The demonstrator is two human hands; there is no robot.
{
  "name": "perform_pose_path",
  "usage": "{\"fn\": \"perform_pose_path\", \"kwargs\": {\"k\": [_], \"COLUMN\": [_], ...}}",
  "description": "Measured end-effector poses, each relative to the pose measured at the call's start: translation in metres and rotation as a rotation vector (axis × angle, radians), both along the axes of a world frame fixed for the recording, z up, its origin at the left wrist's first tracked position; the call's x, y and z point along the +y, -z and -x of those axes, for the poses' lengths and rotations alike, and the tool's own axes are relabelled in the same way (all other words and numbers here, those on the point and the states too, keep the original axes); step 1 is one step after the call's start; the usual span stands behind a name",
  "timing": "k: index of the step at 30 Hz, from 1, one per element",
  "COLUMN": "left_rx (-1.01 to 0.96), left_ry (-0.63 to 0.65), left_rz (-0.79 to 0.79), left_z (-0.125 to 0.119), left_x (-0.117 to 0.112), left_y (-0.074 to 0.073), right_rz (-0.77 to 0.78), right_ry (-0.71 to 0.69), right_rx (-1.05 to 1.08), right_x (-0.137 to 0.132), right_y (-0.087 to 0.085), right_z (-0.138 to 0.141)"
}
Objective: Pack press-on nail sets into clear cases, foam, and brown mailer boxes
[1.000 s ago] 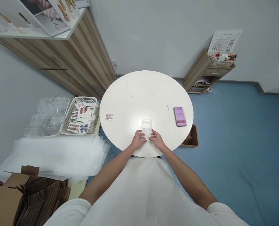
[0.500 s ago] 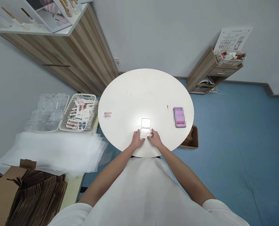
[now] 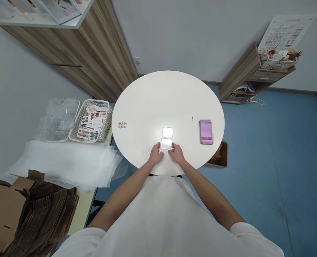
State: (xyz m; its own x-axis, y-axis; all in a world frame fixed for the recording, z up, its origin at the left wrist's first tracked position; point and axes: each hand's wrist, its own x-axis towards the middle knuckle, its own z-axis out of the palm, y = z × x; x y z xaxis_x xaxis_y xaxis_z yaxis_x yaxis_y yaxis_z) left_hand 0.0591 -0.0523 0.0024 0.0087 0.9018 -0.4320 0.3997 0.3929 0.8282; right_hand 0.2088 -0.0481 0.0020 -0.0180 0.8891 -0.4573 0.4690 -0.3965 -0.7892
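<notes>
A small clear plastic case [image 3: 166, 143] lies unfolded on the white round table [image 3: 169, 92], its lid half on the far side and its base half toward me. Light glares off both halves, so I cannot tell what is inside the base. My left hand [image 3: 155, 154] is closed at the base's left edge, thumb near the front corner. On the opposite side, my right hand [image 3: 176, 154] grips the right edge, its thumb by the near rim. A card of press-on nails [image 3: 122, 125] rests far left on the table, and a pixelated purple box-like item [image 3: 206, 132] lies at the right.
Left of the table, a white basket [image 3: 105, 130] holds more nail cards beside clear plastic boxes [image 3: 58, 119], white sheets [image 3: 67, 160] and folded brown cardboard [image 3: 44, 217]. A brown box [image 3: 223, 157] stands on the floor at right. A wooden cabinet [image 3: 105, 46] rises behind left.
The view has shifted a little. My right thumb has moved from over the base to its near rim. The case appears slightly farther from me, with both hands still at its sides.
</notes>
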Motion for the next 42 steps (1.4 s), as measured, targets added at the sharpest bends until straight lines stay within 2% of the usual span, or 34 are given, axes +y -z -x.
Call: {"fn": "perform_pose_path", "kwargs": {"k": [9,12,14,18,21,24,27,30,33,42], "left_rx": [-0.052,-0.067,-0.047,0.094,0.247,0.391,0.463,0.473,0.461,0.527], "left_ry": [0.015,0.032,0.056,0.057,0.017,-0.005,0.004,0.040,0.081,0.237], "left_rz": [0.034,0.022,-0.013,-0.130,-0.192,-0.206,-0.214,-0.145,-0.069,-0.047], "left_z": [0.009,0.024,0.043,0.103,0.157,0.204,0.236,0.253,0.260,0.264], "left_x": [-0.003,-0.003,-0.001,0.016,0.039,0.068,0.094,0.115,0.129,0.147], "left_y": [-0.004,-0.008,-0.011,-0.015,-0.017,-0.018,-0.017,-0.013,-0.009,-0.001], "right_rz": [-0.013,-0.075,-0.142,-0.233,-0.215,-0.165,-0.132,-0.098,-0.094,-0.109], "right_ry": [0.039,0.087,0.078,-0.105,-0.231,-0.263,-0.266,-0.265,-0.266,-0.305], "right_rx": [-0.004,-0.090,-0.156,-0.167,-0.137,-0.124,-0.118,-0.150,-0.196,-0.388], "right_x": [-0.006,-0.011,-0.014,-0.007,0.011,0.036,0.061,0.085,0.104,0.143], "right_y": [-0.004,-0.011,-0.019,-0.036,-0.043,-0.040,-0.031,-0.019,-0.008,0.004], "right_z": [0.000,0.002,0.010,0.048,0.091,0.134,0.172,0.201,0.224,0.265]}}
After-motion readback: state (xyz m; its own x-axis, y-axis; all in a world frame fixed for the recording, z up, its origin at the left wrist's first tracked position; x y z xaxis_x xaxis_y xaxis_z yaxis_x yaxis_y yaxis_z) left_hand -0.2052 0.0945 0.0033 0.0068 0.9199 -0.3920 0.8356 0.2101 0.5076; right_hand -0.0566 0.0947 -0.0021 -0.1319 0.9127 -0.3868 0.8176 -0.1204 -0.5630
